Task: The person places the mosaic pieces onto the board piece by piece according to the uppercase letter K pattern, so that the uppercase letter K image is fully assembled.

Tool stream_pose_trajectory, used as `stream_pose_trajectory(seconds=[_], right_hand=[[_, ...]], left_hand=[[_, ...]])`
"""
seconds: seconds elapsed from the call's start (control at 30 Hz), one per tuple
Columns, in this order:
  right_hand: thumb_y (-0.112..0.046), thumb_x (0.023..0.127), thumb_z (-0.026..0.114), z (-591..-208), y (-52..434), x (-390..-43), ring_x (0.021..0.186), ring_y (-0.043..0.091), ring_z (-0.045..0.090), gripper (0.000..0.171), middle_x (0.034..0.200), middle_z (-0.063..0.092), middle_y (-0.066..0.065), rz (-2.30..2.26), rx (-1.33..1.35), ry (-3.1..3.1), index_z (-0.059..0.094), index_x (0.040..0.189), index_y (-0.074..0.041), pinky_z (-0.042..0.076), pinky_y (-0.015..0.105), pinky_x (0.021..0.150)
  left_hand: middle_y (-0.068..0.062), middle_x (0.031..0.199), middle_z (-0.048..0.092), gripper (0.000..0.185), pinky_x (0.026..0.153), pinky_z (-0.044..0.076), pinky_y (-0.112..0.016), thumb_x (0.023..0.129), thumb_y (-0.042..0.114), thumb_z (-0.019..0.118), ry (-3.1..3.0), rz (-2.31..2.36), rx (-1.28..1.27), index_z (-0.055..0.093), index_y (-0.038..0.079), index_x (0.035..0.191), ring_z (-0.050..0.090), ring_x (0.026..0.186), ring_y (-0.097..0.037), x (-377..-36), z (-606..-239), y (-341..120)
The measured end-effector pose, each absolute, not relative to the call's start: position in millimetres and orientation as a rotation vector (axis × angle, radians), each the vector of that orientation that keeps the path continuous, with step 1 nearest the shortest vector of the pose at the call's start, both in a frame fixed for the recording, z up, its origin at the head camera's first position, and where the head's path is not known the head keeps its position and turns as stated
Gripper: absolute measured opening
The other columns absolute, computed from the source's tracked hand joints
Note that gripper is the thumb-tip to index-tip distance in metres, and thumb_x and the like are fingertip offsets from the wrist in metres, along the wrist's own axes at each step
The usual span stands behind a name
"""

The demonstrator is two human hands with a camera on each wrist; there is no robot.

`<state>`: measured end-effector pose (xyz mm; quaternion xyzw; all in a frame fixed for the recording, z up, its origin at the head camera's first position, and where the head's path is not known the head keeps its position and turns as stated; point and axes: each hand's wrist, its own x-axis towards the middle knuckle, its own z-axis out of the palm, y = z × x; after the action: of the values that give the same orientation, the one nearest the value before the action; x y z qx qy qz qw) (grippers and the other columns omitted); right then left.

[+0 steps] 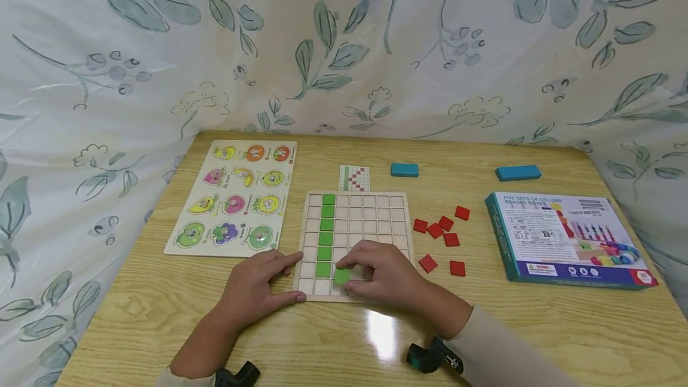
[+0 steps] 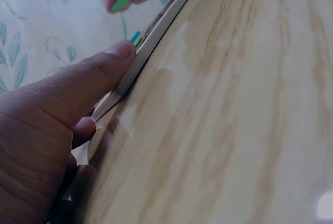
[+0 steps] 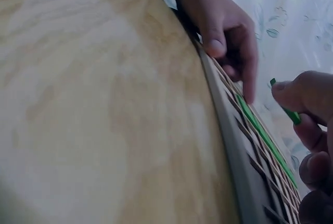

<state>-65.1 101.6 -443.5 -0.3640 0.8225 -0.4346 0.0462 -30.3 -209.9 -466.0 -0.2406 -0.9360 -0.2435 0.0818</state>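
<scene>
A square wooden grid board (image 1: pixel 371 214) lies in the middle of the table. Several green square tiles (image 1: pixel 325 238) fill cells of its second column from the left, starting at the top. Between thumb and fingers my right hand (image 1: pixel 384 273) pinches another green tile (image 1: pixel 341 277), which the right wrist view shows tilted and raised above the board. My left hand (image 1: pixel 255 285) rests at the board's left side, index finger and thumb stretched out and touching the frame. A small printed card (image 1: pixel 354 178) with a green and red grid pattern lies just behind the board.
Loose red tiles (image 1: pixel 451 239) are scattered right of the board. A fruit picture board (image 1: pixel 236 190) lies on the left, and a boxed toy set (image 1: pixel 570 237) on the right. Two blue blocks, one nearer (image 1: pixel 404 170) and one farther right (image 1: pixel 518 172), sit toward the back.
</scene>
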Motion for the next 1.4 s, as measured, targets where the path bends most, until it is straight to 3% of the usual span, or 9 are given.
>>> stream_pose_trajectory(seconds=[0.2,0.63,1.1,1.4], right_hand=[[-0.025,0.087,0.089,-446,84,-58,0.085,0.005,0.059,0.028,0.105,0.070,-0.012,-1.205,-1.094,2.551,0.083,0.115,-0.021,0.049,0.024,0.077],[-0.032,0.089,0.087,-448,62,-52,0.078,-0.005,0.055,0.026,0.102,0.067,-0.015,-0.940,-1.109,2.685,0.084,0.114,-0.026,0.045,0.019,0.071],[-0.036,0.095,0.083,-447,63,-46,0.079,-0.004,0.056,0.032,0.104,0.063,-0.011,-0.854,-1.187,2.730,0.083,0.125,-0.025,0.046,0.020,0.069],[-0.035,0.098,0.081,-450,66,-47,0.086,-0.003,0.059,0.028,0.105,0.065,-0.013,-0.876,-1.229,2.687,0.083,0.124,-0.027,0.047,0.019,0.073]], left_hand=[[0.020,0.092,0.054,0.076,0.066,0.040,-0.025,0.075,0.061,0.092,-2.794,-0.718,-0.717,0.075,0.023,0.139,0.042,0.076,0.001,-31,-468,-210],[0.020,0.093,0.053,0.073,0.065,0.037,-0.023,0.076,0.058,0.092,-2.782,-0.724,-0.734,0.075,0.021,0.137,0.039,0.076,0.001,-31,-467,-211],[0.021,0.093,0.052,0.073,0.065,0.037,-0.024,0.077,0.059,0.091,-2.801,-0.716,-0.728,0.075,0.023,0.138,0.040,0.076,0.001,-31,-466,-211],[0.020,0.093,0.053,0.073,0.065,0.037,-0.023,0.076,0.058,0.092,-2.797,-0.712,-0.732,0.075,0.022,0.137,0.040,0.076,0.001,-31,-466,-210]])
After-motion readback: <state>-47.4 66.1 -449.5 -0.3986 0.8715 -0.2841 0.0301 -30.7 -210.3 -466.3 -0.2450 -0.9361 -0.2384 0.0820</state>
